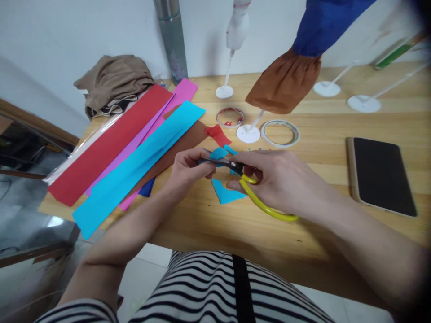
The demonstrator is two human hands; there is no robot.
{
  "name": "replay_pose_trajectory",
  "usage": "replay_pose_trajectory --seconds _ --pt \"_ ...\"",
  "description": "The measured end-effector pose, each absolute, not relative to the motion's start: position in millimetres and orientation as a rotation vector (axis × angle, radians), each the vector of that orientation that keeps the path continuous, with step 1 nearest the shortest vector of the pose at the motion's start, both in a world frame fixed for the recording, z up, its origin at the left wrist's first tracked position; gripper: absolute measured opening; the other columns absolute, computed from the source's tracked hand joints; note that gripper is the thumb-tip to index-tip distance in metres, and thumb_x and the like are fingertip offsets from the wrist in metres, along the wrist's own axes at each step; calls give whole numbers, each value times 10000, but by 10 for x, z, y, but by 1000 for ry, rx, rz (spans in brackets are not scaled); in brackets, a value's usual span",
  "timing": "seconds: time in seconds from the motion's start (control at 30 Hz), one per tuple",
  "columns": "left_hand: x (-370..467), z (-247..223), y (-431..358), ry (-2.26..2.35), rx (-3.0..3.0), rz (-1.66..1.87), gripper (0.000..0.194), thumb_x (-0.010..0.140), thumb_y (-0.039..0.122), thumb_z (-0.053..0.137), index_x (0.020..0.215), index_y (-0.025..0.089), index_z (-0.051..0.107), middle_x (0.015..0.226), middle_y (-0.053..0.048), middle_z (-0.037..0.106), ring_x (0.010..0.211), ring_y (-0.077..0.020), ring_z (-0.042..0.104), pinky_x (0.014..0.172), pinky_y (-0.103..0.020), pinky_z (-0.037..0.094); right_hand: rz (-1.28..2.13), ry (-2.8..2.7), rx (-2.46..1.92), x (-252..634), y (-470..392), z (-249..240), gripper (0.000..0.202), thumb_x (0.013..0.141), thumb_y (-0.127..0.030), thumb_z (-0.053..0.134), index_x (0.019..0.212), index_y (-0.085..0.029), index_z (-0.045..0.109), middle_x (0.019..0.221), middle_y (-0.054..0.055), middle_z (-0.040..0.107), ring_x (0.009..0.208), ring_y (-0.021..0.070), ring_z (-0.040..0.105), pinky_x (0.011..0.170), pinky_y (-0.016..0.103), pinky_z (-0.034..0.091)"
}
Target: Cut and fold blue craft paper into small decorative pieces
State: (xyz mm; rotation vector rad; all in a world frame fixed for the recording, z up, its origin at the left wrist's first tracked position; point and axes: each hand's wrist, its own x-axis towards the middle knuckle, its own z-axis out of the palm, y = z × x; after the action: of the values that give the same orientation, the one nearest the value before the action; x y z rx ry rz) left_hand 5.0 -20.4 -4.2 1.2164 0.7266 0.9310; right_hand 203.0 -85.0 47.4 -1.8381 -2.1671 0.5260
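My right hand [276, 175] is closed around the yellow handles of a pair of scissors [266, 207]. Their dark blades point left and look nearly closed. At the blade tips, the fingers of my left hand [191, 168] are pinched together; what lies between them is too small to make out. Light-blue paper scraps [226, 194] are on the table beneath and behind the scissors. A small red piece [219, 134] sits just beyond my fingertips. Left of my left hand, a long light-blue strip [141, 166] overlaps a brown piece [182, 139].
A red strip [111, 143] and pink strips lie at the left near a brown cloth [114, 83]. Two tape rolls [296, 137], white stand bases, a small dress form in brown and blue [286, 80], and a bottle [173, 45] stand behind. A phone [384, 175] lies right.
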Motion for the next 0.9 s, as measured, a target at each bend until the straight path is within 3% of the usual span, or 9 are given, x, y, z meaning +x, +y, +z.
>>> replay_pose_trajectory --seconds 0.63,0.9 --pt "65 -37 -197 758 1201 930 147 658 231 813 614 205 675 549 42 647 478 -89 537 505 -232 469 486 -2160 -1701 2064 -884 408 373 882 -454 818 1190 -246 839 662 -20 575 572 183 528 590 290 286" --pt "41 -84 -184 686 1227 924 130 728 210 845 650 205 742 575 36 675 478 -83 555 500 -215 448 505 -2168 -1718 2073 -881 443 304 865 -425 839 1092 -224 835 646 -19 578 561 176 506 586 289 267"
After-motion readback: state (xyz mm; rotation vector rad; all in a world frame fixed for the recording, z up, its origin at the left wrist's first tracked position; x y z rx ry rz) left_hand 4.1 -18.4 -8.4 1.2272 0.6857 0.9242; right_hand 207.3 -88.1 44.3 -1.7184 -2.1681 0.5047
